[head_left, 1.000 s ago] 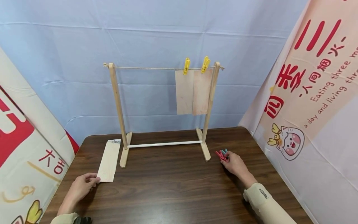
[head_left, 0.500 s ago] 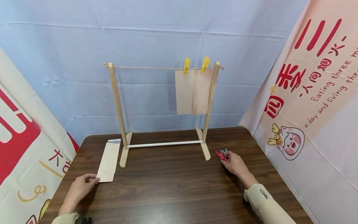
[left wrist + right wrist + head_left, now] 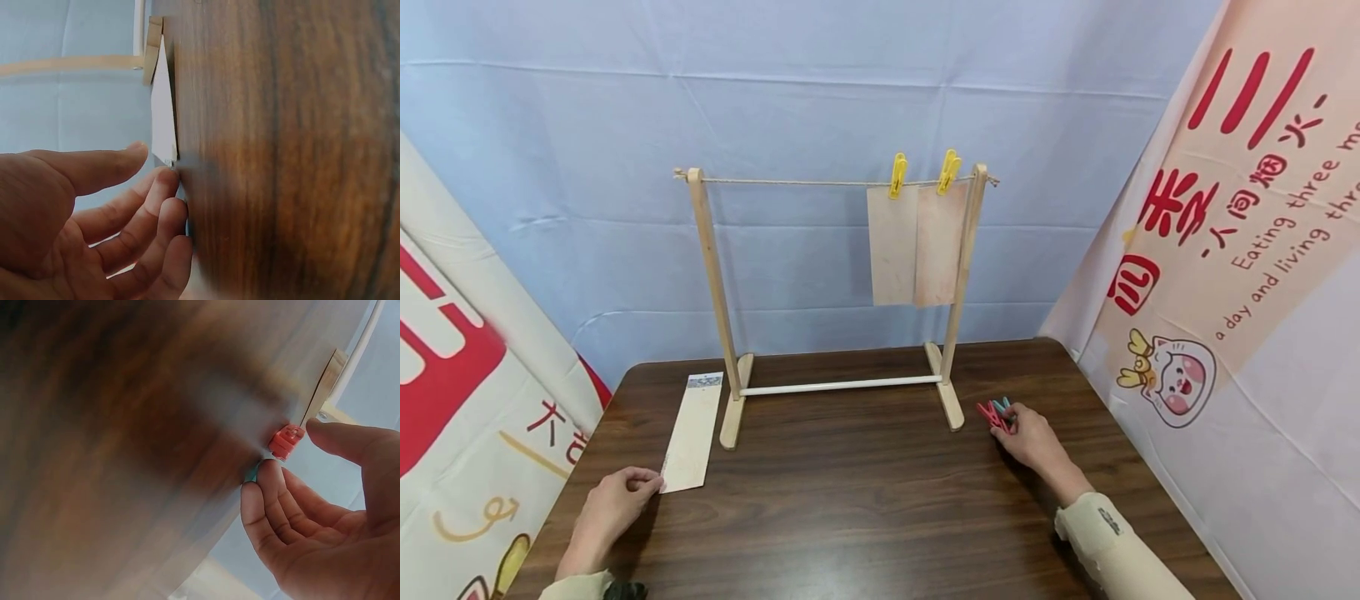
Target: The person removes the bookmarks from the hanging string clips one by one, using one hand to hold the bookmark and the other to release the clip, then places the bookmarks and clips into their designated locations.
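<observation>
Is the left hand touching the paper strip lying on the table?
Touching. In the left wrist view, a fingertip of the left hand meets the near corner of the paper strip, with no gap showing.

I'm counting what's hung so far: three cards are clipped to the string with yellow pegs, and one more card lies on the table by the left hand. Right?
Not quite: the head view shows two cards clipped to the string with yellow pegs, not three. One more card does lie on the table by the left hand.
</observation>
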